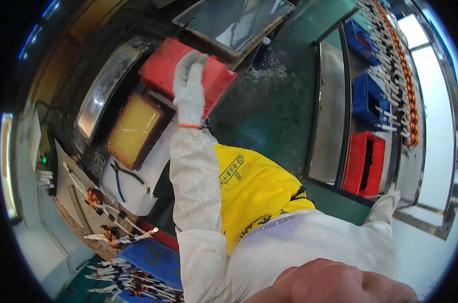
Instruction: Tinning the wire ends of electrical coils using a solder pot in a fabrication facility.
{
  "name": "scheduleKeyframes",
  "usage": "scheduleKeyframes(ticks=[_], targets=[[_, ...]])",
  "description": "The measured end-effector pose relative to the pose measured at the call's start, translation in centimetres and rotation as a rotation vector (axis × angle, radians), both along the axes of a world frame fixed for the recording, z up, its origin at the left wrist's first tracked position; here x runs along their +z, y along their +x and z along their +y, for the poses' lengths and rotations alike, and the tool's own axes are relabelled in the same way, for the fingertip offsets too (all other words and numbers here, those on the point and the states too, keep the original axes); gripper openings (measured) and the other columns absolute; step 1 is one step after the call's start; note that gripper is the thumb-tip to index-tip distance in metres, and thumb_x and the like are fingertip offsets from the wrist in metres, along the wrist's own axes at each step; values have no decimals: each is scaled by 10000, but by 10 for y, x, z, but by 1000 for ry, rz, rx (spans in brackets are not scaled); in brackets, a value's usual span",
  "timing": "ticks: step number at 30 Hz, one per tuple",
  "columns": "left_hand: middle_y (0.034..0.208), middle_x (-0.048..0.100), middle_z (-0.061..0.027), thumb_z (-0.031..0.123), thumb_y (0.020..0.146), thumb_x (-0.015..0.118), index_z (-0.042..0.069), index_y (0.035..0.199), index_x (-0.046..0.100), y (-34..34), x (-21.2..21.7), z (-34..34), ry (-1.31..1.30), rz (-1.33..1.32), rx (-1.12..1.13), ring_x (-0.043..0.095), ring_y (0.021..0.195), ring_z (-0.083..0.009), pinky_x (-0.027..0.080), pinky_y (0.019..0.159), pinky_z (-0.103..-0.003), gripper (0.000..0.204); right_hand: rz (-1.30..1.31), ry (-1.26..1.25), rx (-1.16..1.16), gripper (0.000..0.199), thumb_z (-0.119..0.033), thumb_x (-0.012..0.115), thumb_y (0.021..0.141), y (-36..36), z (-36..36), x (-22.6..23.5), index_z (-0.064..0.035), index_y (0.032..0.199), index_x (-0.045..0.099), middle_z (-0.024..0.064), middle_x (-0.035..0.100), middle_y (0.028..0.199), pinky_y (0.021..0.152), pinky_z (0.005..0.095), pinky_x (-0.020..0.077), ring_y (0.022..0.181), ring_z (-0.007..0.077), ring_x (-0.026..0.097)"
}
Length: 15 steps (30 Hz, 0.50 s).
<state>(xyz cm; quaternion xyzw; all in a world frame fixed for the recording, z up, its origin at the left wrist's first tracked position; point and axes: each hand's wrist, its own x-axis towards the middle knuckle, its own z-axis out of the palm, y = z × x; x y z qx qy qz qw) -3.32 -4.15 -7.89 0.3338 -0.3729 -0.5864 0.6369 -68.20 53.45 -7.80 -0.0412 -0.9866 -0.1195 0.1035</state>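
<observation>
L hand (190, 83) over red bin (160, 65), R hand (392, 196) by rack (334, 101), can't tell grips; apron (259, 184) w/ lettering (232, 169).

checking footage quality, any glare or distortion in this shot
Head view: white panes at right look washed out, their metal frame curves with lens distortion; also head view: glare streaks the grey tray, while the left hand looks fairly sharp.

Workshop, prob. small-scale mfg.: pliers (119, 170), copper-coloured coils (408, 86) w/ white leads (388, 96), plastic bins (361, 96) on metal rack (330, 111), etc.
</observation>
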Motion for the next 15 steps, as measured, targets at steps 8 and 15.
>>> scheduleKeyframes(ticks=[8,15], targets=[[1191,663,-109,52,982,530,5,1274,569,10,-4,-4,-32,19,-43,622,1132,-180,464,1011,-279,298,-70,47,-5,730,-660,484,913,33,-23,11,-50,1304,567,280,629,1230,985,513,468,1182,445,587],[1186,663,-107,53,982,523,-1,1270,572,9,-1,-5,-45,9,-59,625,1129,-187,462,1030,-292,297,-122,-33,93,682,-648,478,920,51,-25,22,-82,1282,593,261,638,1228,975,516,464,1179,455,580]])
